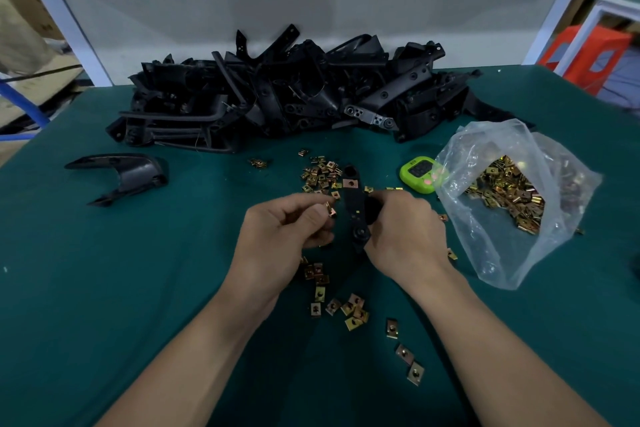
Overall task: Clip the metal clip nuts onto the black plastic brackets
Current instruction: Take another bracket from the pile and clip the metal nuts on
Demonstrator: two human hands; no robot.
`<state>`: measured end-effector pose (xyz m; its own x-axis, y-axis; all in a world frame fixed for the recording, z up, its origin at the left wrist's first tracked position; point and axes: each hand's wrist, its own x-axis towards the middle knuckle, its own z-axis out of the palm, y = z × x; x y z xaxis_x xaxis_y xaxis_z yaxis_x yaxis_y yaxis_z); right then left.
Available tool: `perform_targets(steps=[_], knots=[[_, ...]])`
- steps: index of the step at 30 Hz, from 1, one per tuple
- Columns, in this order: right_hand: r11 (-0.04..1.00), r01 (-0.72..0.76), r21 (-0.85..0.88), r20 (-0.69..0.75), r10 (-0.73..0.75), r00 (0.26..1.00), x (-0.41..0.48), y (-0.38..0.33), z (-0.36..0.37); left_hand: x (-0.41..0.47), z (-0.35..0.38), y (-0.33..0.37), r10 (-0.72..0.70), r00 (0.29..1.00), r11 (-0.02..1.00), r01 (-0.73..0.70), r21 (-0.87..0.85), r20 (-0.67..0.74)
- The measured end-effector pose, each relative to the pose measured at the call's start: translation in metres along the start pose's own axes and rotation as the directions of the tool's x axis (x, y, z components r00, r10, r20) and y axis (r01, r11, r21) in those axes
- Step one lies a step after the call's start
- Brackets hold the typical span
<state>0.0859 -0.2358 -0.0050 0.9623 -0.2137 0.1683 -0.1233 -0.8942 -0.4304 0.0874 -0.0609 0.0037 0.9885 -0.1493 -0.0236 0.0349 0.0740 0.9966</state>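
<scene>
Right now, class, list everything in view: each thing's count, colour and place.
table: one, green top, under everything.
bracket pile: many, black, back centre.
loose bracket: one, black, lying left.
held bracket: one, black, gripped by right hand.
pinched clip nut: one, gold, pinched by left hand.
scattered clip nuts: many, gold, around the hands.
bag: one, clear, right, holding more nuts.
timer: one, lime green, beside the bag.
stool: one, red, beyond the table's right corner.
left hand, right hand: two, centre, over the table.

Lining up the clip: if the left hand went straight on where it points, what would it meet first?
Probably the black bracket held by the right hand, though depth is unclear.
</scene>
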Motion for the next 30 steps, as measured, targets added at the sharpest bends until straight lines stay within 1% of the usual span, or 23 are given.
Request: perform_targets(steps=[2, 5, 8, 11, 15, 18, 21, 24, 30], knots=[[1.0, 0.002, 0.001, -0.018, -0.002, 1.0, 0.0, 0.0, -0.001, -0.001, 0.0, 0.002, -0.035, 0.999, 0.999, 0.035, 0.017, 0.032], [0.999, 0.044, 0.001, -0.039, -0.044, 0.998, -0.001, -0.001, -0.002, -0.003, 0.005, 0.0, -0.074, 0.989, 0.996, 0.068, 0.049, 0.131], [0.996, 0.085, -0.005, -0.045, -0.085, 0.995, -0.004, -0.003, -0.003, -0.005, 0.009, 0.001, -0.067, 0.982, 0.998, 0.069, -0.007, 0.178], [0.995, 0.095, 0.01, -0.074, -0.094, 0.993, -0.003, -0.002, -0.005, -0.005, 0.008, 0.001, -0.05, 0.983, 0.999, 0.053, -0.013, 0.176], [0.994, 0.106, 0.015, -0.065, -0.105, 0.992, -0.004, -0.003, -0.005, -0.007, 0.012, -0.001, -0.026, 0.991, 1.0, 0.025, 0.011, 0.135], [0.996, 0.086, 0.001, -0.103, -0.085, 0.991, -0.005, -0.003, -0.004, -0.008, 0.015, -0.004, -0.015, 0.996, 0.999, 0.012, 0.035, 0.086], [0.998, 0.065, 0.017, -0.106, -0.062, 0.992, -0.005, -0.003, -0.004, -0.008, 0.016, -0.006, -0.001, 0.998, 1.0, 0.0, 0.026, 0.068], [0.999, 0.048, 0.012, -0.095, -0.047, 0.994, -0.004, -0.004, -0.005, -0.008, 0.018, -0.009, -0.022, 0.998, 1.0, 0.022, 0.002, 0.062], [0.999, 0.041, 0.013, -0.064, -0.041, 0.997, -0.003, -0.005, -0.006, -0.008, 0.019, -0.013, -0.093, 0.989, 0.985, 0.108, -0.134, 0.114]])
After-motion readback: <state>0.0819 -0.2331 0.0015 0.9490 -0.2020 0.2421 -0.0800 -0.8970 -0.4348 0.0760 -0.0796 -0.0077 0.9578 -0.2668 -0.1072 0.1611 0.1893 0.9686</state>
